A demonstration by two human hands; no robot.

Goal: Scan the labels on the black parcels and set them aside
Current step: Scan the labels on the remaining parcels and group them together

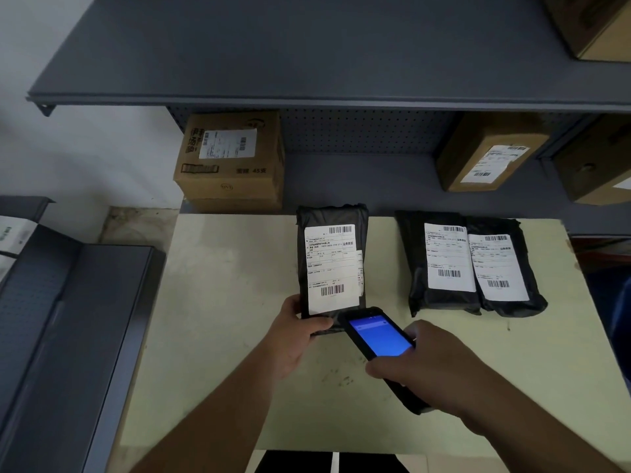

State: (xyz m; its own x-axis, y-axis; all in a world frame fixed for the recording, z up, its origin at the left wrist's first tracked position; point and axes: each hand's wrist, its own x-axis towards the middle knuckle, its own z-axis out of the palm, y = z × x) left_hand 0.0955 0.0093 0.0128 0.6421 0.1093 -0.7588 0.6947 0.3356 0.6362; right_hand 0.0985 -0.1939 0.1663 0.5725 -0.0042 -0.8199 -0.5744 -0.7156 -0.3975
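While the left hand [296,331] is pinching the near left corner of a black parcel [333,268], thumb on top and fingers curled under, the right hand [418,358] is gripping a handheld scanner [379,336] closed around its lower body. The scanner is a slim black slab with a glowing blue screen, and its top end is overlapping the parcel's near edge, just below the white shipping label [333,268]. The parcel is a soft, crinkled plastic pouch, oblong, lying flat on the pale matte desk [222,302] directly ahead of both hands. Beyond the right hand, two more black parcels [469,264] are lying side by side, overlapping slightly, each wearing a white barcode label. Past the left hand, a brown cardboard box [230,162] is sitting on the grey metal shelf [341,179].
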